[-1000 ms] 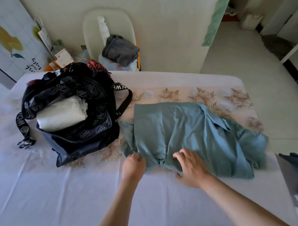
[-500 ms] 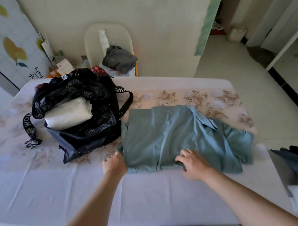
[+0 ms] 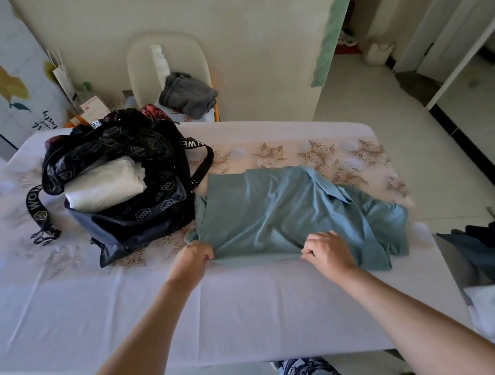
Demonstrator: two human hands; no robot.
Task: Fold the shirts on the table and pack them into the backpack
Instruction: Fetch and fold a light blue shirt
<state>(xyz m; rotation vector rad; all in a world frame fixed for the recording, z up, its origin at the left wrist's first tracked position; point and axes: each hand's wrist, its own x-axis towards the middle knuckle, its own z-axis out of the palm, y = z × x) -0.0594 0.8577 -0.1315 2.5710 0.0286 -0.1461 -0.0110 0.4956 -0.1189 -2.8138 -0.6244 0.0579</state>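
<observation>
A cream wall (image 3: 234,32) fills the upper centre of the frame, a pale chair (image 3: 141,67) stands against it, and light tiled floor (image 3: 379,119) spreads at upper right.

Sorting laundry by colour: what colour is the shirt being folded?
Muted blue-green teal shirt, plain; seen in the head view.

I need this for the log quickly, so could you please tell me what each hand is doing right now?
Left hand: closed, pinching the near edge of the teal shirt.
Right hand: closed on the same near edge.

Half-folded teal shirt (image 3: 284,211) lies beside open black backpack (image 3: 121,181).
</observation>
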